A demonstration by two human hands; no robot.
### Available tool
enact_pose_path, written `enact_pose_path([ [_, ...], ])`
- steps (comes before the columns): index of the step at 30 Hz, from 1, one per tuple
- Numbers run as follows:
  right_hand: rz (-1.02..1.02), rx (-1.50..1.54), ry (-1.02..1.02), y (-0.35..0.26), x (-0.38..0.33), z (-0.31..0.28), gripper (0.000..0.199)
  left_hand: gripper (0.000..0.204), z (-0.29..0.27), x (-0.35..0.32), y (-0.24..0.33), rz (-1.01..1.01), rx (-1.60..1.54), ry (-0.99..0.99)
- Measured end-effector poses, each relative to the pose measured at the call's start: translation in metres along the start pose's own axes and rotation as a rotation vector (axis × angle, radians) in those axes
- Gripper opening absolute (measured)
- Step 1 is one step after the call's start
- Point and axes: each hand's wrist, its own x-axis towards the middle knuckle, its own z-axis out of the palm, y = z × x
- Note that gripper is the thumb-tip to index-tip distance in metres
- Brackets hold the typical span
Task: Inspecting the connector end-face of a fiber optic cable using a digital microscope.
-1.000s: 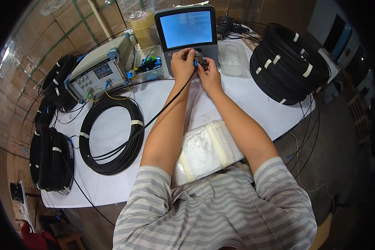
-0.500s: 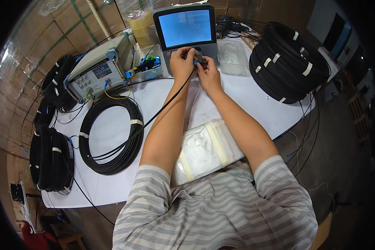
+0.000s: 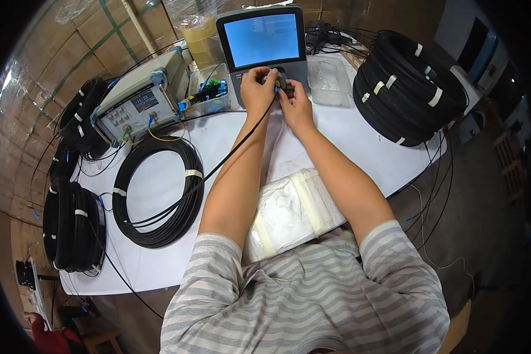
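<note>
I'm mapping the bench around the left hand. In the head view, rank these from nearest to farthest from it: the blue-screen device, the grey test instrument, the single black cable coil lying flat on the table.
From the left hand:
1. Blue-screen device, just behind it.
2. Grey test instrument, to its left.
3. Flat black cable coil, left and toward the person.

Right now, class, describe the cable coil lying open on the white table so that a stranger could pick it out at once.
Start at the white table and look to the left of the person's left hand. The single black coil lies flat there, in front of the grey test instrument. Unlike the stacked coils at the right, it is one loose ring with bare table showing through its middle.
</note>
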Motion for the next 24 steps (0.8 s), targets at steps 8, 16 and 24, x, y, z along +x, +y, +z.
enact_pose_path([
  [8,0.013,-0.017,0.002,-0.0015,-0.0001,-0.0008,0.035,0.020,-0.0026,-0.0002,0.0008,0.035,0.035,-0.022],
  [16,-0.001,-0.020,0.003,0.0002,0.0001,-0.0007,0.036,0.024,-0.0003,-0.0010,0.0028,0.023,-0.005,0.001],
  [24,0.004,0.003,-0.007,-0.0003,0.0006,0.0005,0.036,0.023,-0.0018,0.0037,-0.0046,-0.003,-0.048,-0.022],
])
